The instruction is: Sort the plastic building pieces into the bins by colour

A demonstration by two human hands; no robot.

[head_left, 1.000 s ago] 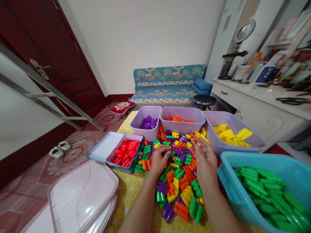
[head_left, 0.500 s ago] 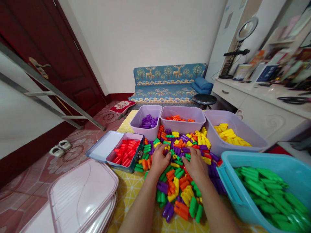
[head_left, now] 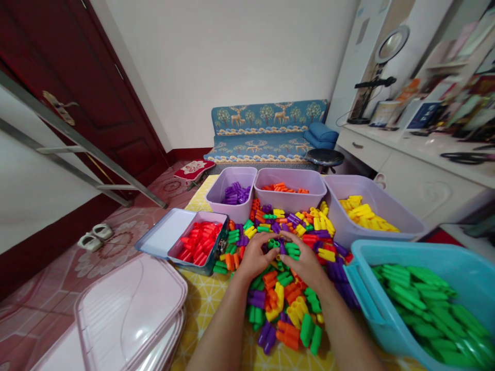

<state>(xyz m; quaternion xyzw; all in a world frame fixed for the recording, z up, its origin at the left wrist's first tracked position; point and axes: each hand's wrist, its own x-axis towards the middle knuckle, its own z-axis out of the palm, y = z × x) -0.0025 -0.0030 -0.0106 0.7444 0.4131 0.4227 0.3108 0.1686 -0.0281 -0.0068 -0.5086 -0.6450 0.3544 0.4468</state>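
Observation:
A heap of small plastic tube pieces (head_left: 288,288) in several colours lies on a yellow patterned tablecloth (head_left: 211,299). Both my hands rest on the middle of the heap, close together. My left hand (head_left: 254,257) is curled, its fingertips pinching a green piece (head_left: 274,243). My right hand (head_left: 307,263) is also curled, its fingers pressed onto the pieces right beside that green piece; what it grips, if anything, is hidden.
Bins ring the heap: red pieces in a tin (head_left: 185,255) at left, purple (head_left: 216,198), orange (head_left: 294,180) and yellow (head_left: 386,206) bins behind, a blue bin of green pieces (head_left: 371,304) at right. Pink lids (head_left: 127,314) lie at front left. A ladder (head_left: 77,149) leans left.
My right hand has moved left from the yellow bin's side to meet my left hand at the heap's middle. My left hand shifted slightly right and now pinches a green piece.

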